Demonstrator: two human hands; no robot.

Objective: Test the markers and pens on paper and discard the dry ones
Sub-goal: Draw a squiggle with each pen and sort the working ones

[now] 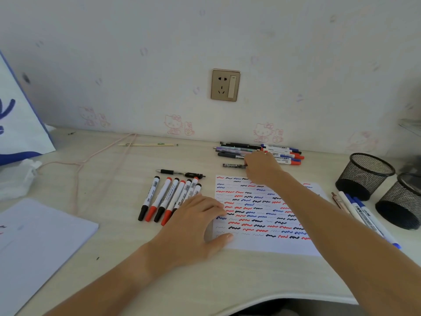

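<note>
Your right hand (260, 169) reaches past the top of the test paper (262, 215), fingers curled down onto the end of a dark pen (233, 165) lying on the desk (136, 258); whether they pinch it or only touch it, you cannot tell. Your left hand (196, 224) lies flat and spread, fingertips pressing the paper's left edge. Just beyond the right hand is a pile of pens and markers (280, 152). A row of red and black markers (168, 199) lies beside your left hand.

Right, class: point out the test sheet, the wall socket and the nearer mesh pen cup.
test sheet (262, 244): head view, bare lower margin.
wall socket (225, 85): head view, middle of faceplate.
nearer mesh pen cup (397, 210): head view, outer mesh wall.
</note>
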